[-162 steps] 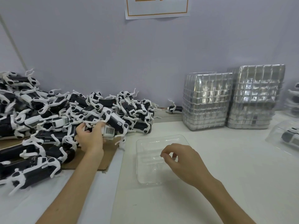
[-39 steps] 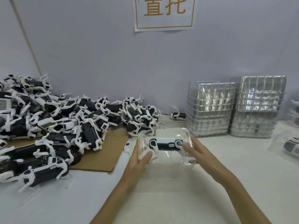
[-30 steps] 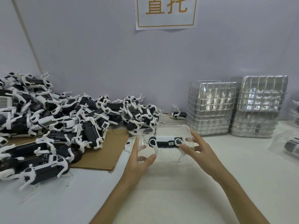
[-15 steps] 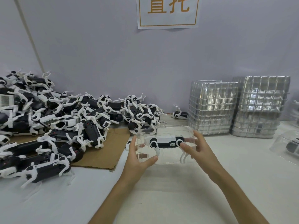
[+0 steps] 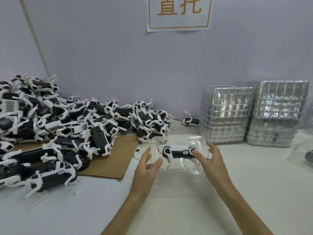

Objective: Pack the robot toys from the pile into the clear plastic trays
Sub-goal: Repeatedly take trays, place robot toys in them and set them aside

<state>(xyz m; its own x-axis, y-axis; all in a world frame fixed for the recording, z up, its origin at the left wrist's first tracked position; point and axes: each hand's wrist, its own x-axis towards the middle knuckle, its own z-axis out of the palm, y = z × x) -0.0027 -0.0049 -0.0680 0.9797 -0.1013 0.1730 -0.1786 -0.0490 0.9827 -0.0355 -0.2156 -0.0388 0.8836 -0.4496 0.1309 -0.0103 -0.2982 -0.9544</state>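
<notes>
A robot toy lies in a clear tray at centre frame, the left hand and right hand touching its ends with straight, spread fingers. The toy pile fills the left; tray stacks stand at right.

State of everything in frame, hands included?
clear tray: between both hands, one toy inside
robot toy: seated in the tray
left hand: open, fingers straight against tray's left end
right hand: open, fingertips on tray's right end
pile: unpacked, heaped partly on cardboard
tray stacks: nested, standing by the wall
</notes>
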